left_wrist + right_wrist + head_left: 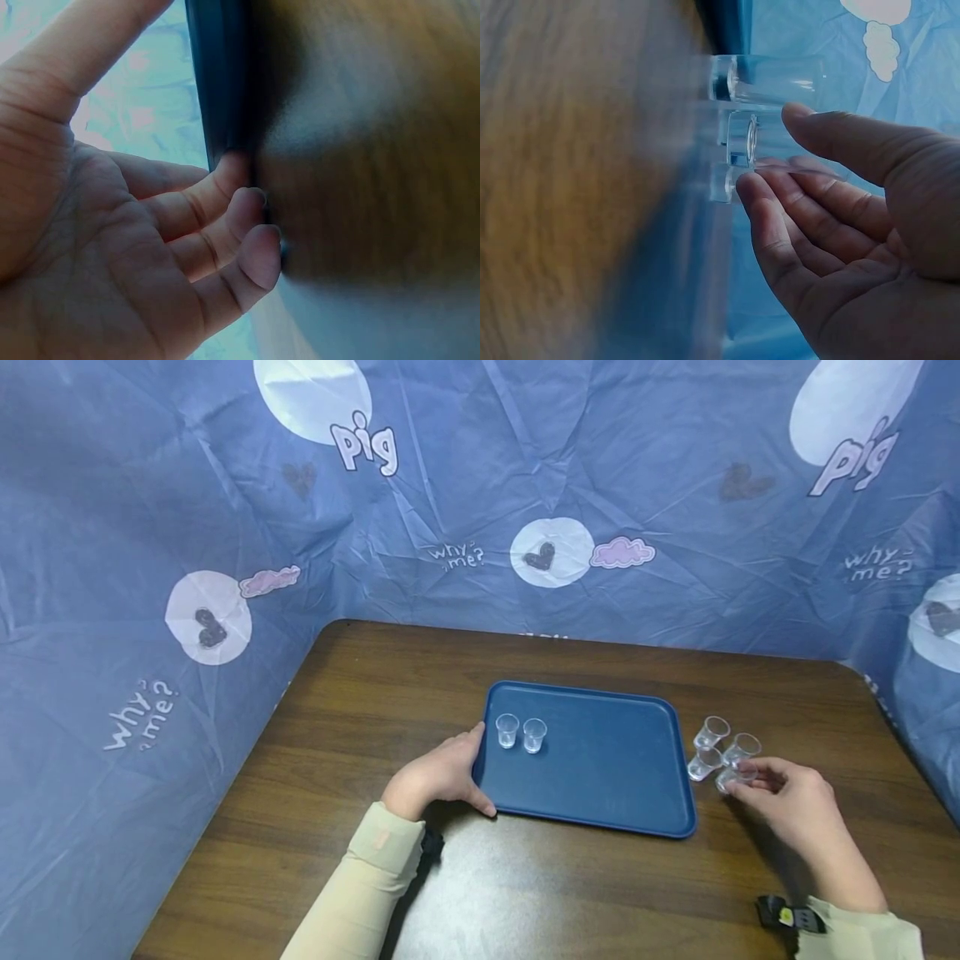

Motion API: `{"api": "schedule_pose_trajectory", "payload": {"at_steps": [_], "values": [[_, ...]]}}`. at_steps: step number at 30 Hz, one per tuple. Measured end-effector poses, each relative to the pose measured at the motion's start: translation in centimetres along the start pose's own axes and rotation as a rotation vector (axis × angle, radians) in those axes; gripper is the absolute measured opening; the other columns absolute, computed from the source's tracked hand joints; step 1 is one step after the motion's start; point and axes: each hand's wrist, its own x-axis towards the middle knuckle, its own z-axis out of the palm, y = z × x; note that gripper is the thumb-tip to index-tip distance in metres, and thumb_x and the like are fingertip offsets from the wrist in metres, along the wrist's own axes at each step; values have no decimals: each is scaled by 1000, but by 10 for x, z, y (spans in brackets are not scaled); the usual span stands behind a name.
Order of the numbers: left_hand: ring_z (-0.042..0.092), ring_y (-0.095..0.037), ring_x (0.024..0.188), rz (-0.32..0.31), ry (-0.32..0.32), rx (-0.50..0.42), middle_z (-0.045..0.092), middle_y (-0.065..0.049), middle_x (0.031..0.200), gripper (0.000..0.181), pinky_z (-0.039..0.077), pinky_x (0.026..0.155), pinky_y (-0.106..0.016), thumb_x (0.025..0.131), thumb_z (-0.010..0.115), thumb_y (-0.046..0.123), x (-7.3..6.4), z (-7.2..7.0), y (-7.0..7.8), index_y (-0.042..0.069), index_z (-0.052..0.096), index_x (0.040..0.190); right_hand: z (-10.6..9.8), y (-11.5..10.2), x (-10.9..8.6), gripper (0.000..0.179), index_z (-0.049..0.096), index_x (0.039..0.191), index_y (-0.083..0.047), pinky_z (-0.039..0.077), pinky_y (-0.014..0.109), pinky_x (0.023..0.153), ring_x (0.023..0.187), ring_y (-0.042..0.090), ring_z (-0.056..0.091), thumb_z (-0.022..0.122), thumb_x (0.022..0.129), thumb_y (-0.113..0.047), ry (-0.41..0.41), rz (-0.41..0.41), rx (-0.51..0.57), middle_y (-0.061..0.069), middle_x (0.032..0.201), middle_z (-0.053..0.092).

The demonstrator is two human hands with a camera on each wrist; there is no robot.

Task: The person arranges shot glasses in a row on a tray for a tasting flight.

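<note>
My left hand (442,772) spreads along the left end of a blue tray (592,777), thumb at the near corner and fingers at the side edge. Up close, its fingertips meet the table beside the tray wall (217,75). Two clear shot glasses stand upright on the tray's left part, one shot glass (507,731) beside another shot glass (534,736). Right of the tray, my right hand (795,797) pinches the nearest shot glass (761,139) of a small cluster between thumb and fingers. Another shot glass (772,79) stands close beside it.
The clustered shot glasses (711,735) stand close together by the tray's right edge. A brown wooden table (570,893) carries everything. Behind it and at its sides hangs a blue printed cloth (465,485).
</note>
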Motion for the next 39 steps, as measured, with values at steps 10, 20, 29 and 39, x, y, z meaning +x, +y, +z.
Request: {"api": "schedule_pose_trajectory", "payload": {"at_steps": [10, 20, 29, 39], "values": [[30, -36, 146, -7, -4, 1, 28, -25, 160, 137, 28, 116, -44, 64, 99, 39, 0, 0, 0, -6, 13, 160, -8, -12, -2, 40, 71, 109, 6, 47, 18, 57, 78, 17, 64, 86, 85, -23, 24, -13, 15, 16, 94, 73], [29, -35, 146, -5, -7, -3, 27, -25, 161, 136, 27, 117, -44, 64, 99, 38, -1, 0, 0, -6, 12, 160, -14, -23, -1, 35, 73, 106, 3, 45, 13, 59, 73, -2, 59, 87, 84, -21, 68, -77, 34, 12, 91, 74], [30, -35, 146, 4, -3, 4, 27, -25, 161, 136, 27, 117, -43, 65, 99, 38, 0, -1, -1, -6, 13, 160, -15, -32, 0, 34, 73, 106, 4, 47, 12, 59, 73, -4, 60, 86, 85, -19, 75, -97, 70, 14, 90, 74], [30, -35, 146, 10, 7, 2, 28, -25, 161, 136, 28, 117, -42, 65, 99, 37, 1, 0, -2, -7, 13, 159, -10, -49, 4, 32, 72, 105, 5, 48, 11, 59, 72, -2, 62, 87, 84, -14, 75, -128, 110, 16, 91, 73]]}}
